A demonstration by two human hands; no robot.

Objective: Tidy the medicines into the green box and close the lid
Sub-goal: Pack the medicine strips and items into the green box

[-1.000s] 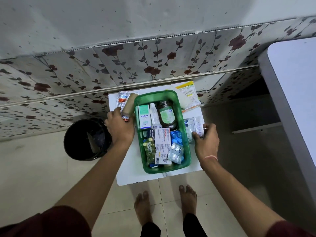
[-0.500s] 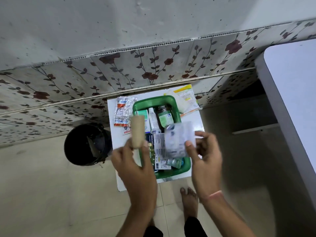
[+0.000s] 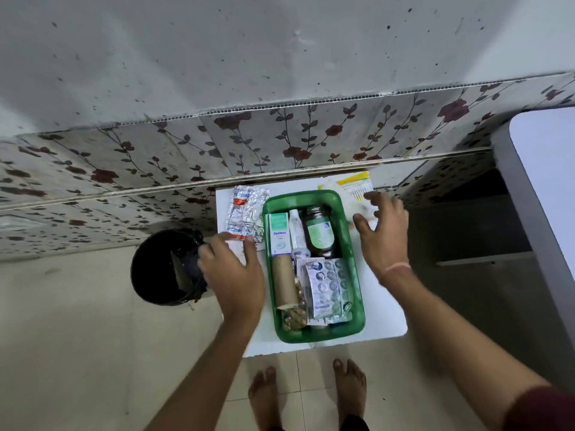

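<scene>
A green box stands on a small white table. In it lie a tan bandage roll, a white-green carton, a white bottle, a dark bottle and blister strips. Silver-and-orange blister strips lie left of the box. My left hand hovers just below them, fingers spread, holding nothing. My right hand reaches, fingers apart, over a clear packet with a yellow header at the table's far right corner. No lid is visible.
A black bucket stands on the floor left of the table. A grey-white surface juts in at the right. A flower-patterned wall panel runs behind the table. My bare feet are under the table's near edge.
The bandage roll from my left hand and the blister strip from my right now lie in the box. Both hands have let go and moved outward, left toward the silver strips, right toward the yellow-headed packet.
</scene>
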